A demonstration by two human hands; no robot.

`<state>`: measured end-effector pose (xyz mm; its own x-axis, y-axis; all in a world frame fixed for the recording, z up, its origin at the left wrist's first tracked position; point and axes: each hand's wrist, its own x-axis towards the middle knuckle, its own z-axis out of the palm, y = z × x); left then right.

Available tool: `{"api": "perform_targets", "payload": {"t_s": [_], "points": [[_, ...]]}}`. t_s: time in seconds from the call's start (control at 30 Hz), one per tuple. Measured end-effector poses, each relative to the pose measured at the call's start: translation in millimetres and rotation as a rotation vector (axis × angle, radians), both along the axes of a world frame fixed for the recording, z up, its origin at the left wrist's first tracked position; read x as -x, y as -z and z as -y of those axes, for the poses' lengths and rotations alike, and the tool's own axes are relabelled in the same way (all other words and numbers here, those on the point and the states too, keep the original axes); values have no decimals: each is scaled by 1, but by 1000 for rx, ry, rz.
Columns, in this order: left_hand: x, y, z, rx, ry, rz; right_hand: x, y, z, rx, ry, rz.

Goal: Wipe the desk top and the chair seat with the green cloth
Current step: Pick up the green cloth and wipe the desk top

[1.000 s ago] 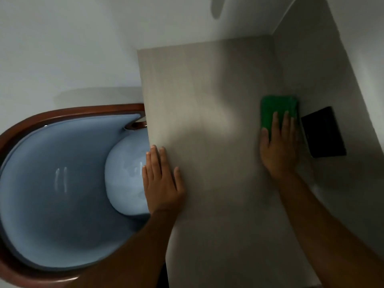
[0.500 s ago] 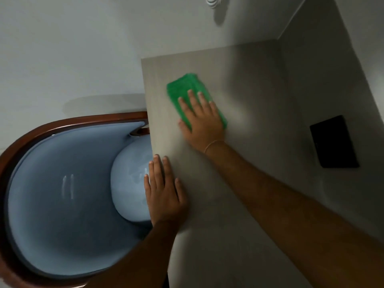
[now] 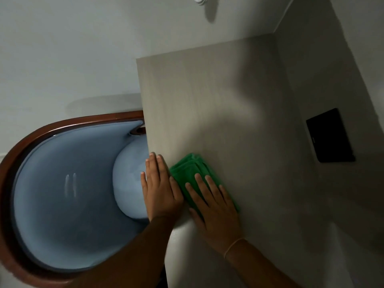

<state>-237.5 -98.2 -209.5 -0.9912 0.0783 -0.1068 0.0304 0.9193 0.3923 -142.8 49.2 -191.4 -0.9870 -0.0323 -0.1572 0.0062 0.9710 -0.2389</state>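
The folded green cloth (image 3: 190, 170) lies on the pale grey desk top (image 3: 218, 104), close to its left edge. My right hand (image 3: 216, 206) presses flat on the cloth's near half, fingers spread. My left hand (image 3: 160, 190) rests flat and open on the desk's left edge, right beside the cloth, partly over the chair. The blue padded chair seat (image 3: 128, 179) shows under the desk edge, with the chair's curved blue back (image 3: 62, 194) and brown wooden rim (image 3: 68, 123) to the left.
A black rectangular panel (image 3: 329, 136) sits on the vertical grey side wall at the desk's right. The white wall rises behind, with a white fitting (image 3: 200, 0) at the top. The desk meets the side wall in the far right corner.
My right hand has swept the cloth from the desk's right side across to the far left, then back toward me along the left edge, ending beside my left hand, which stayed put.
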Motion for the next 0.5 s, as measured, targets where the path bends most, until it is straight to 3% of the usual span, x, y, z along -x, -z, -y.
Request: {"api": "perform_targets", "payload": {"t_s": [0.37,0.5], "points": [[0,-2,-2,-103,-13,9,78,9,10,-18,141,-62],[-6,-13,8,-160,-6,9,96,12,21,134,316,-209]]}}
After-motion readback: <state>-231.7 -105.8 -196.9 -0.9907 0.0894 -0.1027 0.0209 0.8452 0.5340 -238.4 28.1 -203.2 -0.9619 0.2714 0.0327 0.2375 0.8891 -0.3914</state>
